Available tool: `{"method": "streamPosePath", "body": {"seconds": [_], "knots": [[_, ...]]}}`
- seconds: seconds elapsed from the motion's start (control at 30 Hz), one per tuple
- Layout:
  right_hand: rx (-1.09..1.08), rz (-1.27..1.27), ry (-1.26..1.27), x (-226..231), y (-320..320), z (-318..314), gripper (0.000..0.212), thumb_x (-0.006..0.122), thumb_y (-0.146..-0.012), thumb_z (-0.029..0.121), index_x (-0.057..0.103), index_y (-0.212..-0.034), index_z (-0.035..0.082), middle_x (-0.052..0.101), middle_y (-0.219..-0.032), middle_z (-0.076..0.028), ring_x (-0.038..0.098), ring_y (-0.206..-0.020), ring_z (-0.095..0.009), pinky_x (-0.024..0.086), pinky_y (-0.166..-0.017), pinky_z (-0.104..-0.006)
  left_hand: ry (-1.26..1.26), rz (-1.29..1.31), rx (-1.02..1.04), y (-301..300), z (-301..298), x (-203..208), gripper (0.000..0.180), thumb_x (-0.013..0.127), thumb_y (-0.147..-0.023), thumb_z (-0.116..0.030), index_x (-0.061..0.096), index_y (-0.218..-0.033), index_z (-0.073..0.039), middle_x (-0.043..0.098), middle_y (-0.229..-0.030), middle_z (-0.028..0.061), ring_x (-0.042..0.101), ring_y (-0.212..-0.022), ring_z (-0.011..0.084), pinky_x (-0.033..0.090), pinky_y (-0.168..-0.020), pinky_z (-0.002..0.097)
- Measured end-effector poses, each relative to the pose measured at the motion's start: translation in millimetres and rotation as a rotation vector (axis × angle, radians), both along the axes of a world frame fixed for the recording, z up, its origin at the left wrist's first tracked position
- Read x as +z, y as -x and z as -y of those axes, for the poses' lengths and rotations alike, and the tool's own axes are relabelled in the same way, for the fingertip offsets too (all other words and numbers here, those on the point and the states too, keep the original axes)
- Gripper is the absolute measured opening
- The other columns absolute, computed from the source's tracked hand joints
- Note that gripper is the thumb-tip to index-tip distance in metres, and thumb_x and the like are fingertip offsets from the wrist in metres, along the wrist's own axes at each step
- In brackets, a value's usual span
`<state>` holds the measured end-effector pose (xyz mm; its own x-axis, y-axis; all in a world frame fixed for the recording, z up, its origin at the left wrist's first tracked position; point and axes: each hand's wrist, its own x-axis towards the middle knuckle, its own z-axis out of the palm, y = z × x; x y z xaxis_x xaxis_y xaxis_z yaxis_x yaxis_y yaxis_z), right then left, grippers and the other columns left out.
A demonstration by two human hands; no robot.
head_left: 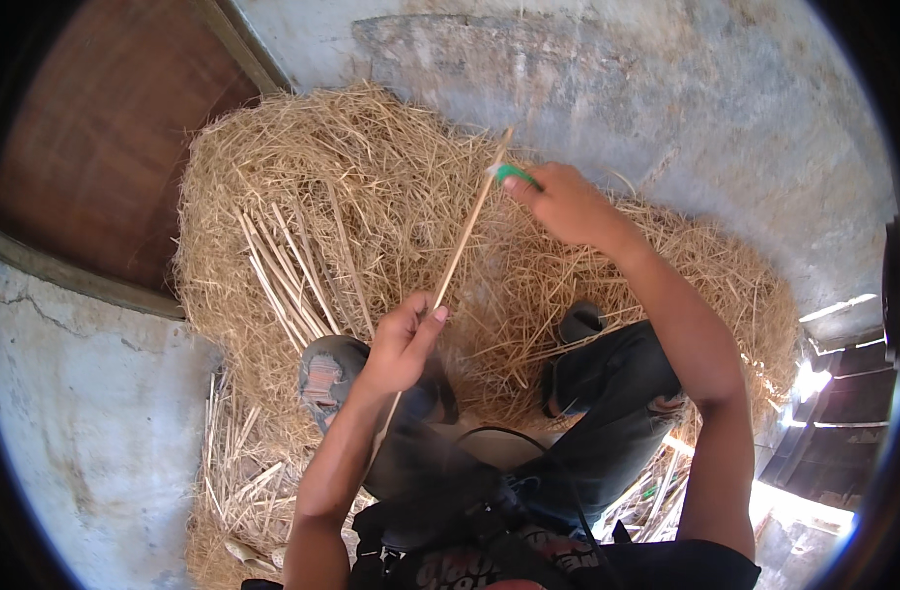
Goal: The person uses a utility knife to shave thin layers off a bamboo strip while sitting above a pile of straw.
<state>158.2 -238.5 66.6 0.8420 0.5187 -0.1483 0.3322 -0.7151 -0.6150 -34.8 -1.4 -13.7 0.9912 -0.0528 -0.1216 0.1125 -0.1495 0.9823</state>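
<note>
The thin stick [462, 246] is held slanting above the straw [273, 147], pinched by the left hand [403, 346]. Near its far end, a green tool [518, 177] is gripped by the right hand [566, 205]. Fingers might be hurt if the tool slips. The tool's tip is blurred; the stick's near end cannot be clearly seen.

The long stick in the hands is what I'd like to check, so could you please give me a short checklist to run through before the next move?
1. Long stick held: ok, the left hand is closed around it.
2. Green tool held: ok, it is in the right hand.
3. Tool at the stick: ok, its pale end appears to meet the stick near the upper end.
4. Left fingers away from the tool: ok, they grip well below it.
5. Tool's edge sharp: cannot tell, too small.
</note>
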Motion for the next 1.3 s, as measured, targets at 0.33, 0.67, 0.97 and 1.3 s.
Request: {"method": "streamPosePath", "body": {"seconds": [0.33, 0.67, 0.97, 1.3], "knots": [[0.077, -0.119, 0.012, -2.5, 7.5, 3.6, 0.06, 0.044, -0.11, 0.045, 0.062, -0.078, -0.002, 0.053, -0.06, -0.011, 0.054, -0.055, -0.024, 0.043, -0.059, -0.0468, -0.09, 0.071, -0.027, 3.0, -3.8, 0.6, 0.021, 0.058, -0.109, -0.025, 0.058, -0.106, -0.004, 0.048, -0.066, -0.008, 0.04, -0.054, 0.0, 0.029, -0.048, 0.0214], [0.184, -0.009, -0.008, -23.7, 24.9, -10.1, 0.06, 0.046, -0.109, 0.049, 0.06, -0.078, 0.0, 0.048, -0.06, -0.01, 0.049, -0.056, -0.024, 0.044, -0.061, -0.0454, -0.045, 0.114, 0.015, -1.8, -1.8, -2.2, 0.02, 0.06, -0.108, -0.025, 0.058, -0.107, -0.004, 0.048, -0.066, -0.0083, 0.041, -0.052, 0.0002, 0.03, -0.047, 0.0205], [0.128, -0.054, -0.049, -9.8, 16.8, -7.3, 0.058, 0.045, -0.11, 0.048, 0.06, -0.082, 0.0, 0.05, -0.06, -0.012, 0.05, -0.057, -0.025, 0.045, -0.062, -0.0471, -0.033, 0.119, 0.0, -2.5, -5.7, -4.9, 0.02, 0.06, -0.108, -0.023, 0.057, -0.107, -0.004, 0.048, -0.067, -0.0083, 0.04, -0.052, 0.0001, 0.03, -0.046, 0.0203], [0.183, -0.066, -0.075, -14.6, 33.6, -16.7, 0.057, 0.048, -0.109, 0.044, 0.062, -0.082, -0.004, 0.056, -0.064, -0.016, 0.058, -0.061, -0.03, 0.047, -0.065, -0.0495, -0.061, 0.069, 0.02, -4.0, -7.6, -8.4, 0.02, 0.06, -0.108, -0.023, 0.056, -0.105, -0.004, 0.049, -0.069, -0.0072, 0.041, -0.053, 0.0007, 0.031, -0.047, 0.0208]]}}
